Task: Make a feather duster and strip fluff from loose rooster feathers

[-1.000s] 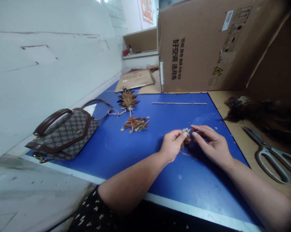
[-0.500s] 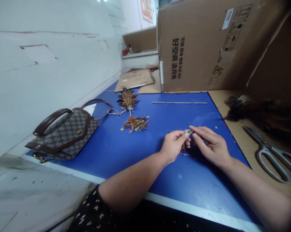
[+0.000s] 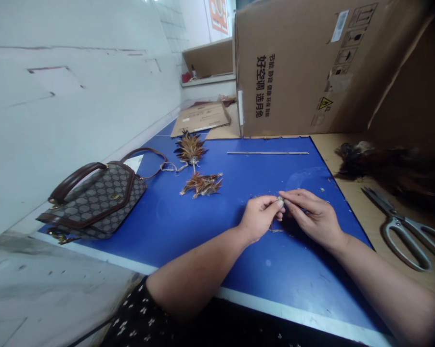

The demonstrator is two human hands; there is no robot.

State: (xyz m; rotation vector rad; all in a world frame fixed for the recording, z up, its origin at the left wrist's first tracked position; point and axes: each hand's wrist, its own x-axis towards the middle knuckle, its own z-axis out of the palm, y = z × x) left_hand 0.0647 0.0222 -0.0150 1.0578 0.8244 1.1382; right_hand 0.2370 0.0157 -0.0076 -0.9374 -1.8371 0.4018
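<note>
My left hand (image 3: 257,218) and my right hand (image 3: 313,215) meet over the blue mat (image 3: 203,217), fingertips pinched together on a small bundle of brown feathers (image 3: 279,199). Most of the bundle is hidden between the fingers; a few wisps trail below it. Two finished feather clusters lie farther back on the mat: one flat (image 3: 202,183), one fluffier behind it (image 3: 191,148).
A patterned handbag (image 3: 90,200) sits at the mat's left edge. Large scissors (image 3: 405,229) and a heap of dark feathers (image 3: 387,166) lie on cardboard to the right. A thin stick (image 3: 268,153) lies before a big cardboard box (image 3: 311,67).
Both hands have drawn closer together on the feather bundle, and less of it shows between the fingers than a second ago.
</note>
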